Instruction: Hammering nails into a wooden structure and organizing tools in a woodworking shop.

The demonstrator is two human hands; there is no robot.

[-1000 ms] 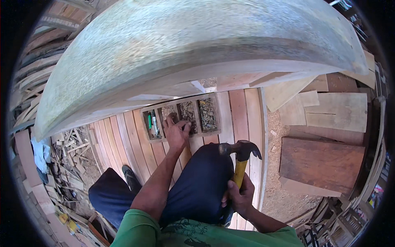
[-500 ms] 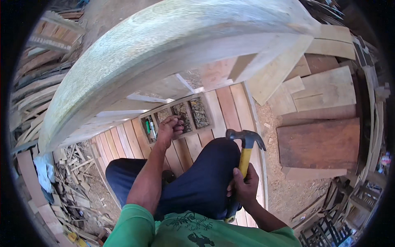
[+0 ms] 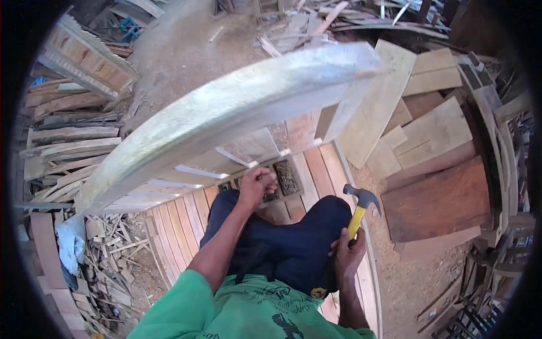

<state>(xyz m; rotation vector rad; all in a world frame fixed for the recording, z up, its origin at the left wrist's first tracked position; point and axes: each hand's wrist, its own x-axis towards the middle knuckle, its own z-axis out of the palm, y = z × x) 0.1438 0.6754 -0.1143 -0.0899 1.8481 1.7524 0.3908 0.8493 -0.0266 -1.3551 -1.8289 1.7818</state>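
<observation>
Head view shows the yellow-handled claw hammer with a dark metal head [image 3: 357, 216] clasped in the right hand [image 3: 349, 254], its head projecting beyond the fist. Left hand [image 3: 258, 185], fingers curled together, on what I cannot tell, hangs over the compartmented brown wooden tray [image 3: 296, 178], near the curved pale wooden panel [image 3: 237, 90]. Rightward, past the edge of the reddish-and-pale plank platform [image 3: 320, 169], sawdust-strewn brown floor [image 3: 398, 277] leaves open room below the hammer's side.
</observation>
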